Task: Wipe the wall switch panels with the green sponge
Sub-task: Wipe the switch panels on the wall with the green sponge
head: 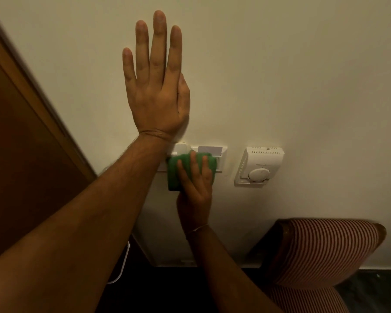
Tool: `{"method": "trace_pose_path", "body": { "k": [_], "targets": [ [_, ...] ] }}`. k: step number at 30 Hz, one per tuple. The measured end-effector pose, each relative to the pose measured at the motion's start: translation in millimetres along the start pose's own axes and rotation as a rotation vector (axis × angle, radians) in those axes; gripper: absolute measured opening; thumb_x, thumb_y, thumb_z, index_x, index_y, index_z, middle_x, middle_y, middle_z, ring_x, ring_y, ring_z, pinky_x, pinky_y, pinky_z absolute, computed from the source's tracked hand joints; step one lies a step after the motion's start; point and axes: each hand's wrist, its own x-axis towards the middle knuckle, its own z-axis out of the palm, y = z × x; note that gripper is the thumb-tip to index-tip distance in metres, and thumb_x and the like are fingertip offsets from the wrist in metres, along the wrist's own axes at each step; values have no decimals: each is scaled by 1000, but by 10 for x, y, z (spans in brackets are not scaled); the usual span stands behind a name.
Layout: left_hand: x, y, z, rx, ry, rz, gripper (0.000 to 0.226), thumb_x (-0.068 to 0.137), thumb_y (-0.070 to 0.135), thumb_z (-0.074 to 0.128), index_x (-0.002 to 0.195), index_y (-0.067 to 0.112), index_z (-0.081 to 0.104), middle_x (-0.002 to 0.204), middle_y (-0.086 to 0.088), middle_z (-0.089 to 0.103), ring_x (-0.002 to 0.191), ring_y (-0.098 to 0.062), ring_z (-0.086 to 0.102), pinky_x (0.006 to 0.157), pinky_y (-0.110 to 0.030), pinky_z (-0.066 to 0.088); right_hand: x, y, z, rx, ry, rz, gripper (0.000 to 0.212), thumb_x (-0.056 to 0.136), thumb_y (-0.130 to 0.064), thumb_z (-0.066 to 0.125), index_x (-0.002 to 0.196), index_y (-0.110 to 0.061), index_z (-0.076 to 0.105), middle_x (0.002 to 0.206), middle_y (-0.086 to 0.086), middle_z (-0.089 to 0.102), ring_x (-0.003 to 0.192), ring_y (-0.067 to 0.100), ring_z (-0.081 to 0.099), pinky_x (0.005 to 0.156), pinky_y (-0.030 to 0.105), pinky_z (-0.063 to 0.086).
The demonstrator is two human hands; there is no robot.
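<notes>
My left hand [155, 80] lies flat on the cream wall above the switches, fingers spread and pointing up, holding nothing. My right hand [195, 186] presses the green sponge [174, 175] against the white switch panels [220, 154]. The sponge covers the gap between the two panels and hides most of them. My left forearm crosses in front of the left panel [178, 148], so only its top corner shows. A card slot with a pale card sits at the top of the right panel.
A white thermostat [259, 167] with a round dial is mounted just right of the panels. A brown wooden door [20, 143] and frame fill the left. A striped red-and-white chair [321, 251] stands against the wall at the lower right. A white cable [122, 269] hangs near the floor.
</notes>
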Motion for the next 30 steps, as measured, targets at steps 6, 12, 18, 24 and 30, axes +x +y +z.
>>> {"method": "trace_pose_path", "body": {
  "k": [6,12,18,24,30],
  "targets": [
    [20,-11,-38,27,-5,-6,62,113,23,43,173,11,30,176,-21,32,165,-44,26,139,-55,8,-38,286,-320,-81,-84,-50,58,93,19,55,144,-8,63,162,15,45,161,33,30,130,57,32],
    [9,7,-67,40,-2,7,61,112,20,47,171,9,35,175,-21,38,164,-44,30,139,-57,14,-47,156,-270,0,77,213,78,82,31,46,149,-8,56,165,17,41,162,41,25,132,59,26],
    [18,28,-94,35,-6,-1,60,111,17,49,169,5,38,172,-26,41,161,-48,32,136,-64,22,-33,5,-37,-2,-14,28,58,94,17,66,145,-11,61,162,13,44,160,35,33,133,52,22],
    [34,8,-121,26,-11,-11,63,111,19,50,171,7,33,175,-25,37,164,-46,29,138,-60,16,-96,455,-442,-54,-74,23,61,93,20,50,147,-7,61,167,14,39,160,41,30,129,61,30],
    [58,65,-164,16,-39,-9,63,111,17,49,171,7,34,176,-24,37,164,-46,29,138,-61,16,-97,57,-114,-10,-6,100,69,90,22,55,150,-12,55,167,13,38,165,33,18,132,60,22]
  ]
}}
